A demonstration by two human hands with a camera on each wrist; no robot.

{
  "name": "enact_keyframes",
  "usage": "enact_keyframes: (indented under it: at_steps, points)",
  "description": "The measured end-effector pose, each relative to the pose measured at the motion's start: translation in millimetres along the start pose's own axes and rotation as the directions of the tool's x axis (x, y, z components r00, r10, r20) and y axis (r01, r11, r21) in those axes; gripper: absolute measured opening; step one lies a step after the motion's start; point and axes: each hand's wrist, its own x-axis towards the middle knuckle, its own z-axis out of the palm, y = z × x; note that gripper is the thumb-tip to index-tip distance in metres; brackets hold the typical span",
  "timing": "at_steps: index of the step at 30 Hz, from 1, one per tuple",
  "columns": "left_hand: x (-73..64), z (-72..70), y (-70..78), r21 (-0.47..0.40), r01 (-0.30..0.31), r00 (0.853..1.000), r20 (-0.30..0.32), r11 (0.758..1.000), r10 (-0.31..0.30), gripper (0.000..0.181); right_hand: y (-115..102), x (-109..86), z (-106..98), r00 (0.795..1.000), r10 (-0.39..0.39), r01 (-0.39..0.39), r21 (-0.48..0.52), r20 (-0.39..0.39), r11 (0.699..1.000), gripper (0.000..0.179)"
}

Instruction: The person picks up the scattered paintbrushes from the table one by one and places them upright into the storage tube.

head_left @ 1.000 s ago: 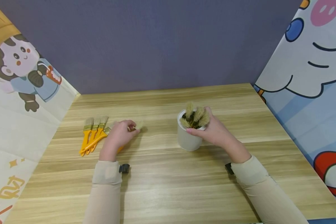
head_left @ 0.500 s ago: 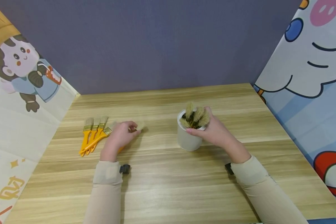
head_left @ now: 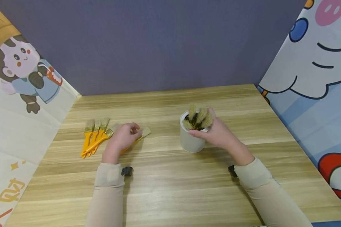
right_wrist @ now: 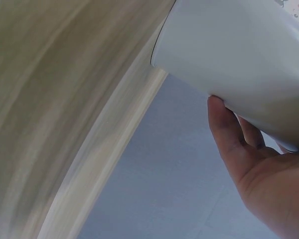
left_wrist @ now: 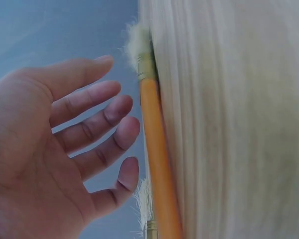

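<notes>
My left hand [head_left: 122,136] hovers over a flat paintbrush [head_left: 145,132] with an orange handle. In the left wrist view its fingers [left_wrist: 120,107] are loosely bent and apart from that brush, which lies on the wood. At centre right, my right hand [head_left: 218,132] grips the side and rim of a white cylindrical container [head_left: 191,143], thumb at the front. Several tan bristly tufts [head_left: 201,116] stick out of its top; they look like brush heads. In the right wrist view, the container's smooth wall [right_wrist: 234,50] rests against my curled fingers.
Several orange-handled paintbrushes [head_left: 93,138] lie in an overlapping group at the left, bristles toward the back. The wooden tabletop [head_left: 170,186] meets a grey-purple panel [head_left: 170,47] behind. Printed cartoon sheets stand on both sides.
The paintbrush under my left hand has been let go; its bristle end has dropped down to the table and shows further out to the right. My right hand and the container stay put.
</notes>
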Motion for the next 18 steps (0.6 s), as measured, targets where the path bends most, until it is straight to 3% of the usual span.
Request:
enact_keyframes:
  at_steps: [4,11,18]
  points:
    - [0.2,0.4,0.0,0.011,-0.003,1.000,0.006,1.000,0.003,0.037,0.4,-0.1,-0.2,1.000,0.002,-0.002,0.000,-0.003,1.000,0.107]
    - [-0.3,-0.2,-1.0,0.039,-0.003,0.996,0.088,0.999,0.000,0.043,1.2,0.3,0.2,1.000,0.004,-0.004,0.003,-0.007,1.000,0.107]
    - [1.7,1.0,0.3,0.061,0.001,0.993,0.116,0.998,-0.008,0.034,0.9,0.4,0.4,1.000,-0.008,0.008,0.007,-0.005,1.000,0.105]
